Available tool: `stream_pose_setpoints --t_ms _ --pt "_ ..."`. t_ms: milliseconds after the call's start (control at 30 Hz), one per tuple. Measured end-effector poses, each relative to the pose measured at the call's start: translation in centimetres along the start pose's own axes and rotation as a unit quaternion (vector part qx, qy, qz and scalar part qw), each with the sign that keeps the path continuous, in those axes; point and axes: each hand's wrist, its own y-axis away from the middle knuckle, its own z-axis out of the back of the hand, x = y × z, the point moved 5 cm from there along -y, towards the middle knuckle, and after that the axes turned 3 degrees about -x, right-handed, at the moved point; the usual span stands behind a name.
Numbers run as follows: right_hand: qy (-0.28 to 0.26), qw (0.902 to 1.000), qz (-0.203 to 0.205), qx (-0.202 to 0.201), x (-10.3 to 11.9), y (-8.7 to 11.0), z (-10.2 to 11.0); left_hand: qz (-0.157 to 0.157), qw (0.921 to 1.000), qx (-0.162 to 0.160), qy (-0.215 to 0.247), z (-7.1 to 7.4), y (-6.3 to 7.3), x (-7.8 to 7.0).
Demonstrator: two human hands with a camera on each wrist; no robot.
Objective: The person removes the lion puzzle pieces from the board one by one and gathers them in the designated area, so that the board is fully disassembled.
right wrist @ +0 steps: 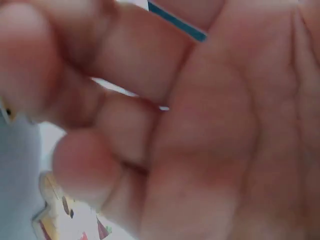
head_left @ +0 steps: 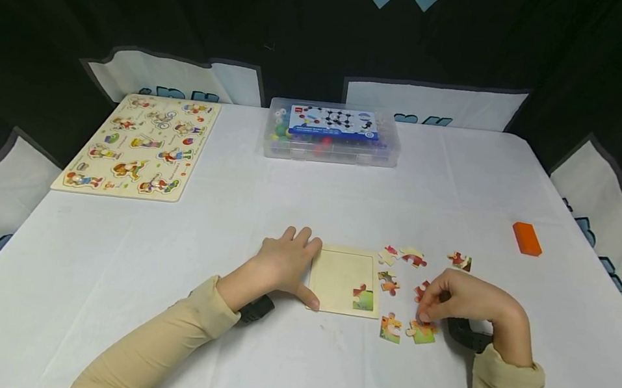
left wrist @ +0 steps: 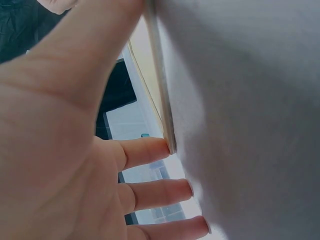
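My left hand is spread along the left side of a square wooden puzzle board. Its thumb rests at the near corner, and in the left wrist view a straight finger touches the board's edge. One puzzle piece lies in the board's near right corner. My right hand has curled fingers and pinches an orange and green puzzle piece at its far edge. Beside it lies another orange piece. In the right wrist view, the curled fingers hide most of the table.
Several loose pieces, among them a red one and a dark-edged one, lie right of the board. An orange block is farther right. A clear plastic box stands at the back, with a picture board at back left.
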Motion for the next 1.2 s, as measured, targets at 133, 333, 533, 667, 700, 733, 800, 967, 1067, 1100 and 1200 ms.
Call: stream_pose_setpoints --t_ms 133,333,533,667,700,733,800,967,1067,1100,1200 --pt "0.019 0.998 0.023 -0.056 0.5 -1.1 -0.1 -0.001 1.0 0.003 0.002 0.0 0.0 -0.1" --pt "0.057 0.9876 0.092 -0.114 2.1 -2.9 -1.4 0.003 1.0 0.007 0.002 0.1 0.0 0.0" --pt "0.124 0.9794 0.113 -0.112 2.7 -3.3 -2.4 0.005 0.9999 0.009 -0.001 0.1 0.0 0.0" --pt "0.139 0.9816 0.093 -0.093 2.5 -3.3 -2.8 0.004 1.0 0.006 -0.003 0.0 -0.1 0.0" --pt "0.139 0.9822 0.09 -0.09 2.5 -3.3 -2.9 0.004 1.0 0.005 -0.003 0.0 -0.1 0.0" --pt "0.137 0.9827 0.088 -0.089 2.6 -3.3 -2.9 0.003 1.0 0.005 -0.004 0.0 -0.1 0.0" --pt "0.135 0.9833 0.084 -0.088 2.6 -3.3 -2.9 0.003 1.0 0.005 -0.005 0.0 -0.1 0.0" --pt "0.136 0.9822 0.089 -0.095 2.6 -3.4 -2.8 0.004 1.0 0.009 -0.003 -0.1 -0.2 0.0" --pt "0.136 0.9805 0.103 -0.097 2.6 -3.4 -2.9 0.005 0.9999 0.011 -0.002 -0.1 -0.2 0.0" --pt "0.136 0.9799 0.108 -0.098 2.6 -3.4 -2.9 0.005 0.9999 0.012 -0.003 -0.1 -0.2 0.0" --pt "0.132 0.9791 0.118 -0.1 2.6 -3.5 -2.9 0.006 0.9999 0.012 -0.003 -0.1 -0.2 0.0"
